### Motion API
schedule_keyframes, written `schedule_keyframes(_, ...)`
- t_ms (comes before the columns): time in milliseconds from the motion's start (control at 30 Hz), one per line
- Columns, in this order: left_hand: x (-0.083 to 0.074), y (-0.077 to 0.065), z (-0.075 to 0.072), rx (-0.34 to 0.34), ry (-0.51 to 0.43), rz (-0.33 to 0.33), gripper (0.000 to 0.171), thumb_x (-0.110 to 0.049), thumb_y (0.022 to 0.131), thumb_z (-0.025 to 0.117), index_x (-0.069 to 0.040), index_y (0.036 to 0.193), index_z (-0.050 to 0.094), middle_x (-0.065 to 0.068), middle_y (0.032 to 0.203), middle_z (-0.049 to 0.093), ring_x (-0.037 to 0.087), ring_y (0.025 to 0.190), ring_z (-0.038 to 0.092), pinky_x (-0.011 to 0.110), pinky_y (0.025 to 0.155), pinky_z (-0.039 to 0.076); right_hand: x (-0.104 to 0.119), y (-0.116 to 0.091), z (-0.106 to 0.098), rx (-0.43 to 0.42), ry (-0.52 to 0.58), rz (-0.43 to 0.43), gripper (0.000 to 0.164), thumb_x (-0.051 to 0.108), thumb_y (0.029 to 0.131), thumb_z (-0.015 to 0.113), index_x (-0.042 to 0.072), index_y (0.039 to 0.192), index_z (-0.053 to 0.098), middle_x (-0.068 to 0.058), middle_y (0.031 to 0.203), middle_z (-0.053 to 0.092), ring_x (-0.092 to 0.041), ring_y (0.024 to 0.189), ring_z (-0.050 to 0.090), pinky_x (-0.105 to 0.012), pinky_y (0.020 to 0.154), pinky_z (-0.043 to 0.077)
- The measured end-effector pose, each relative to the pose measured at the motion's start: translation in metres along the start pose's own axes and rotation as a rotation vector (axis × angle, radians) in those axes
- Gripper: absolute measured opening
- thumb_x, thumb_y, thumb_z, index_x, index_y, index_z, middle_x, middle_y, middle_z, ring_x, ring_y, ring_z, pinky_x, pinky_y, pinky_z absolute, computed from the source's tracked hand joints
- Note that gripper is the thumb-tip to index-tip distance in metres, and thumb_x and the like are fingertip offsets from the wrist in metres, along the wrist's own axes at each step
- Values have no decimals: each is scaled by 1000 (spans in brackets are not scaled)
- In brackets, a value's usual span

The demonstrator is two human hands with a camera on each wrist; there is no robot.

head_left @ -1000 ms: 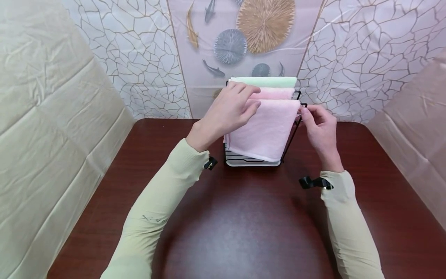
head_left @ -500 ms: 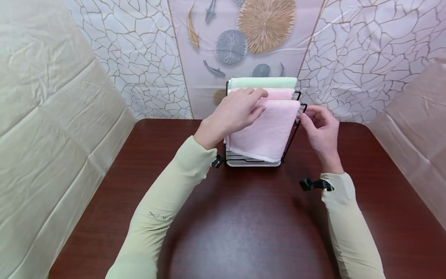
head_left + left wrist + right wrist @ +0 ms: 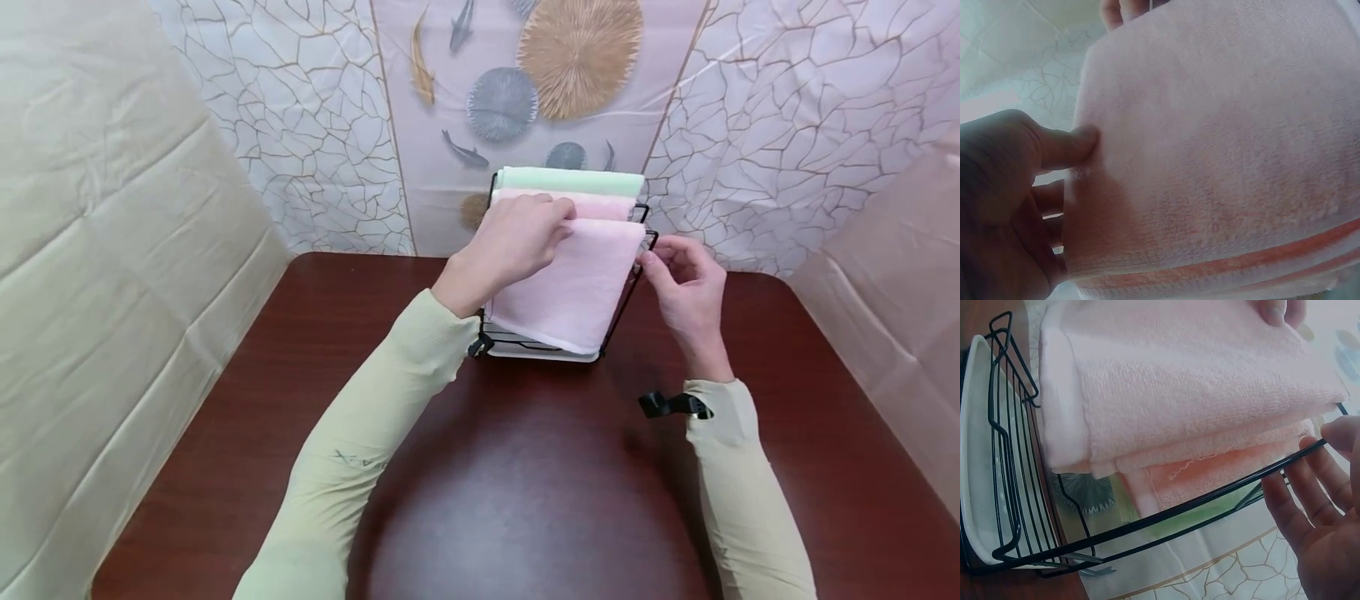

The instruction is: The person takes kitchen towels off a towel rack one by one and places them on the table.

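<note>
My left hand [image 3: 517, 242] pinches the top edge of a folded pink towel [image 3: 581, 287], the front one in a black wire rack [image 3: 1147, 519]. In the left wrist view the thumb [image 3: 1079, 144] lies on the towel's near face while the fingers go behind it. My right hand [image 3: 686, 292] grips the rack's side wire near its upper front corner, thumb on one side and fingertips on the other. A second pink towel [image 3: 600, 207] stands behind the front one, and a pale green towel [image 3: 577, 180] is at the back.
A white tray [image 3: 540, 353] forms the base under the rack's wires. The rack stands on a dark red-brown table [image 3: 525, 483], close to the patterned backdrop [image 3: 300, 125]. Plain cloth walls [image 3: 97, 275] flank both sides.
My left hand has moved right along the top of the front pink towel, and its fingers have closed on the edge. My right hand stays at the rack's side wire.
</note>
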State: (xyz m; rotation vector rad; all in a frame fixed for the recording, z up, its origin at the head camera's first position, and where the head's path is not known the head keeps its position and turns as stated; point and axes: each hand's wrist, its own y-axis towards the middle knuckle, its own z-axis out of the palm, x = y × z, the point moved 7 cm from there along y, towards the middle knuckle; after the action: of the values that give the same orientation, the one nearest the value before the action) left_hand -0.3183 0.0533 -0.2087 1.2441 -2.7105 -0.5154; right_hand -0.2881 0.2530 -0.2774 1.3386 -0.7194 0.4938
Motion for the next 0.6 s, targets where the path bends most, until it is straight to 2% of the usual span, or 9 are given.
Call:
schedule_keyframes(100,3,0,0,-3,-20,-3,19,-30,101,54,-18,108,67,0,100,70,20,98,66,38,80,52,0,-2,3,-2,-21,-13,24,-9,85,65,-23,104,58,2,81,72,-7,67,62,-15,63,49)
schedule_keyframes(367,5,6,-1,0,-92,-10,17,-29,100,56,-19,102,70,-4,96,70,14,93,64,34,84,50,0,-1,4,3,-22,-4,22,-7,86,66,-20,103,60,3,81,70,-5,68,61,-14,63,48)
schedule_keyframes(500,3,8,-5,-37,-138,1,17,-27,100,57,-20,105,71,-7,99,71,11,91,63,30,84,50,1,0,3,-2,-44,-4,21,-6,86,65,-19,104,60,5,80,66,-4,68,59,-14,63,47)
schedule_keyframes(600,1,10,-12,-90,-158,11,19,-26,101,55,-18,111,70,-6,104,71,10,94,63,28,87,49,2,1,1,5,-86,-8,18,-4,87,65,-13,102,64,7,81,66,-4,68,58,-14,61,45)
